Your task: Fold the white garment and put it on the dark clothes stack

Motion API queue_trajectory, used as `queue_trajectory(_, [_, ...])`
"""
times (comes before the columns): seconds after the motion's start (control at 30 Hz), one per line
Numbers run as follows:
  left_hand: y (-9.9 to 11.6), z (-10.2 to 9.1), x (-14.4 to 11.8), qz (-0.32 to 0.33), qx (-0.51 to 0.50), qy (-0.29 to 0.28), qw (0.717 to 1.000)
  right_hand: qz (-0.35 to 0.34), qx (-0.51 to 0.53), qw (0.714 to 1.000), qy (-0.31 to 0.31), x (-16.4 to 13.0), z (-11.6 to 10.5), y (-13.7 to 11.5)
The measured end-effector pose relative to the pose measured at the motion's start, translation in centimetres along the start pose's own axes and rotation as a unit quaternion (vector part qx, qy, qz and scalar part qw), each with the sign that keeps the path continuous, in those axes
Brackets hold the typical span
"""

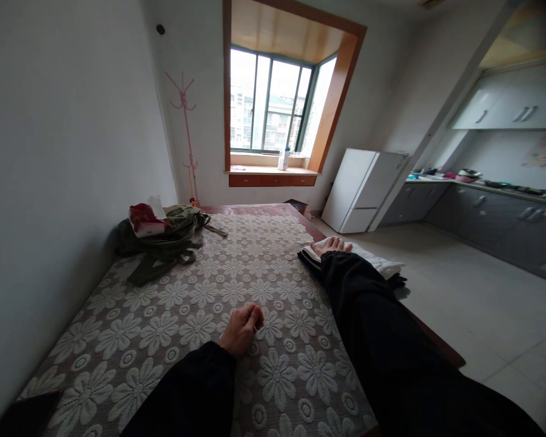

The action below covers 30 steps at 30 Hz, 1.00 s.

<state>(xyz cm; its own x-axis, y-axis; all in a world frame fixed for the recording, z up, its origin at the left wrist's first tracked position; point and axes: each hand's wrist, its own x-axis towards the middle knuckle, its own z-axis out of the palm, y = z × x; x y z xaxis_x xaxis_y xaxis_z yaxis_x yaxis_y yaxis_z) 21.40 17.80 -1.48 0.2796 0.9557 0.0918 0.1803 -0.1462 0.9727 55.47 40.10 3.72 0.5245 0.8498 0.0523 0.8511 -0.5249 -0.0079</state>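
My left hand (242, 329) is curled closed on the flower-patterned tablecloth (200, 293), near the middle of the table. Whether anything lies inside its fingers is hidden. Toward the table's right edge, my right hand (331, 245) rests with spread fingers on top of folded white cloth (375, 260). Dark folded cloth (310, 266) shows beneath the white one, and part of the stack hangs past the edge. My black right sleeve covers much of the pile.
An olive-green backpack (168, 243) lies at the table's left by the wall, with a red and white packet (146, 220) on it. A pink coat stand (187, 130) is behind. Beyond the table stand a white fridge (352, 188) and grey kitchen cabinets (491, 227).
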Motion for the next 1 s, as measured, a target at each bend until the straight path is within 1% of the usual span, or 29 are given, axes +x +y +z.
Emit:
queue_trajectory(0.27, [-0.4,0.0,0.1,-0.001,-0.019,0.007,1.0,0.006,-0.002,1.0,-0.008,0.4,0.1,-0.1])
queue_trajectory(0.5, [-1.2,0.3,0.4,-0.028,-0.09,0.014,0.995,0.001,0.006,1.0,-0.004,0.4,0.2,0.0])
queue_trajectory(0.63, [-1.4,0.4,0.4,-0.031,-0.111,0.014,0.993,0.0,0.01,1.0,-0.004,0.3,0.2,0.0])
queue_trajectory(1.0, [-0.7,0.4,0.2,-0.026,-0.103,0.013,0.994,0.002,0.005,1.0,0.009,0.3,0.5,0.0])
